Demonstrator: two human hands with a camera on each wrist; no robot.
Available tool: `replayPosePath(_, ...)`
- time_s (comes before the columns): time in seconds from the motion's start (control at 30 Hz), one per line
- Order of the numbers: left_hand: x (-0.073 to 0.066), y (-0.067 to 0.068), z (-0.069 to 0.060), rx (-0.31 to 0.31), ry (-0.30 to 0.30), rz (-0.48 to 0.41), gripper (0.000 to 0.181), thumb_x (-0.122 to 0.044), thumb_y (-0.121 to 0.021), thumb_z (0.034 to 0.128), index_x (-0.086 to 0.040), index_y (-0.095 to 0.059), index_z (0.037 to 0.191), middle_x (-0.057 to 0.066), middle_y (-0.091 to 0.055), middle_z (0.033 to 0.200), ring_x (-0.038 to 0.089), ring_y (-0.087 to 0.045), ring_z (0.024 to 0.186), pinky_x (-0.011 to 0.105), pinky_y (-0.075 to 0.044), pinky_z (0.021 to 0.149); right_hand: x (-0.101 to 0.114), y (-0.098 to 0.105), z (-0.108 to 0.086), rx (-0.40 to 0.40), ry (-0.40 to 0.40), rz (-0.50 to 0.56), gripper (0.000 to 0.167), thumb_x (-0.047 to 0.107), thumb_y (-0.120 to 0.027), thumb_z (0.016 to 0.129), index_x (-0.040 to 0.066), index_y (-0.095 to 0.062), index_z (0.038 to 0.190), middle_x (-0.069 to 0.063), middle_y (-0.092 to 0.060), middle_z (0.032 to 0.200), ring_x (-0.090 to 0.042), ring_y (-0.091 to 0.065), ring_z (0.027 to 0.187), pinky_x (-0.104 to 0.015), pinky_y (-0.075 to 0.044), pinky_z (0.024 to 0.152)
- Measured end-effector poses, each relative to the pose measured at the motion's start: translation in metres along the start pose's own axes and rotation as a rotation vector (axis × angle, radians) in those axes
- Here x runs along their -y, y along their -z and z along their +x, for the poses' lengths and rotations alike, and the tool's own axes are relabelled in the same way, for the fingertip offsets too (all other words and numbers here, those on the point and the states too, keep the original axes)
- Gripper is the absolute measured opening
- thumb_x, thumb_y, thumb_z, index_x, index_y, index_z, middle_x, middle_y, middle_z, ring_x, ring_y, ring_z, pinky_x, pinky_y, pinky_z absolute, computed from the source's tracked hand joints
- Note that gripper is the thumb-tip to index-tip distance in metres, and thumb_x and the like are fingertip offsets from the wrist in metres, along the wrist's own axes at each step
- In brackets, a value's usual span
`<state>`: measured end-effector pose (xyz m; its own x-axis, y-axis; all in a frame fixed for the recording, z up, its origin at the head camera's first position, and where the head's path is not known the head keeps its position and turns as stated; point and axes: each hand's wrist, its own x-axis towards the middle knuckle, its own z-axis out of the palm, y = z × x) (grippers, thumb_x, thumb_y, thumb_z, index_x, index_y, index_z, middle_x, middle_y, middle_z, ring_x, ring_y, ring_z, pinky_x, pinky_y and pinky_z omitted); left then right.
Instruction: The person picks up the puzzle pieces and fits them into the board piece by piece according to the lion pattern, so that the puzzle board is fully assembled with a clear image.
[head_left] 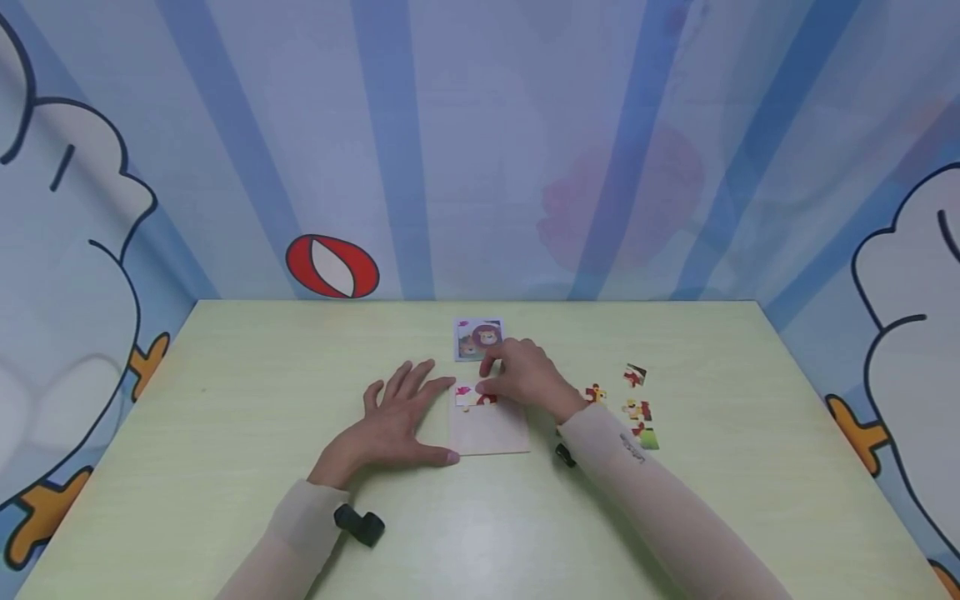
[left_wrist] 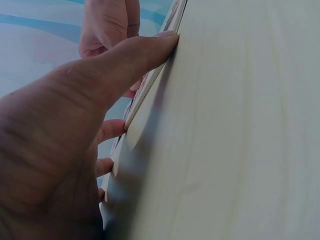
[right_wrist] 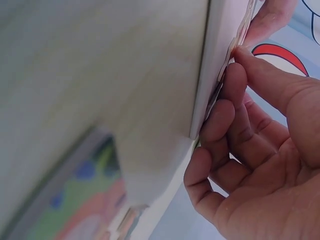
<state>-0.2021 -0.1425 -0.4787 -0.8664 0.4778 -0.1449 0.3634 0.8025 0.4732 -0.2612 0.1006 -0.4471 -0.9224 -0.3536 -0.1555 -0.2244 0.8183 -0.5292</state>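
Touching one board (head_left: 489, 432), the left hand (head_left: 393, 429) spreads five digits; the right hand (head_left: 528, 375) pinches one puzzle piece (head_left: 487, 399).

From well back, the head view faces forward and down over the table (head_left: 491, 521), while close, tilted wrist views share the board (head_left: 490, 429) near upper centre.

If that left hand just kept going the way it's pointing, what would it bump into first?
Most likely the pale board: the left hand already seems to touch its left edge with thumb and index finger, though exact contact is hard to judge.
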Motion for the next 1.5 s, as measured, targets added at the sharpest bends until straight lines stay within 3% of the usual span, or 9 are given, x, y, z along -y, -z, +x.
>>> replayPosePath(0.23, 0.000, 0.000, 0.000, -0.001, 0.004, 0.004, 0.106, -0.067, -0.083, 0.0794, -0.031, -0.036, 0.168, 0.010, -0.012, 0.183, 0.043, -0.003, 0.169, 0.080, -0.006, 0.126, 0.003, -0.002, 0.003, -0.005, 0.026, -0.012, 0.013, 0.024, -0.085, 0.094, 0.015, -0.080, 0.102, -0.002, -0.078, 0.098, -0.017, -0.060, 0.074, -0.027, -0.045, 0.067)
replayPosePath(0.6, 0.000, 0.000, 0.000, 0.002, 0.006, 0.008, 0.106, -0.067, -0.083, 0.0801, -0.031, -0.035, 0.168, 0.009, -0.012, 0.183, 0.043, -0.002, 0.169, 0.079, -0.006, 0.126, -0.002, 0.010, -0.006, 0.031, 0.000, 0.033, 0.012, 0.025, -0.086, 0.093, 0.016, -0.077, 0.092, -0.001, -0.072, 0.081, -0.018, -0.058, 0.069, -0.028, -0.043, 0.063)
replayPosePath(0.83, 0.000, 0.001, -0.001, 0.007, 0.007, 0.001, 0.105, -0.065, -0.083, 0.0810, -0.030, -0.036, 0.168, 0.010, -0.012, 0.183, 0.044, -0.002, 0.169, 0.079, -0.006, 0.126, -0.005, 0.009, -0.006, 0.082, -0.030, 0.004, 0.014, 0.025, -0.086, 0.093, 0.016, -0.075, 0.093, -0.004, -0.067, 0.085, -0.019, -0.058, 0.075, -0.028, -0.044, 0.065)
replayPosePath(1.33, 0.000, 0.001, 0.000, 0.005, 0.002, 0.005, 0.106, -0.066, -0.083, 0.0807, -0.030, -0.036, 0.168, 0.010, -0.012, 0.183, 0.044, -0.003, 0.169, 0.079, -0.006, 0.126, -0.009, 0.009, -0.008, 0.043, -0.041, 0.034, 0.015, 0.028, -0.084, 0.095, 0.017, -0.075, 0.092, -0.002, -0.068, 0.082, -0.018, -0.057, 0.071, -0.028, -0.044, 0.064)
replayPosePath(1.5, -0.001, 0.001, 0.000, 0.006, 0.005, 0.001, 0.106, -0.067, -0.083, 0.0801, -0.030, -0.036, 0.168, 0.010, -0.012, 0.183, 0.044, -0.002, 0.169, 0.080, -0.006, 0.126, -0.017, 0.017, -0.012, 0.043, -0.037, 0.094, 0.017, 0.034, -0.080, 0.098, 0.017, -0.077, 0.101, -0.003, -0.073, 0.085, -0.017, -0.061, 0.072, -0.030, -0.048, 0.065)
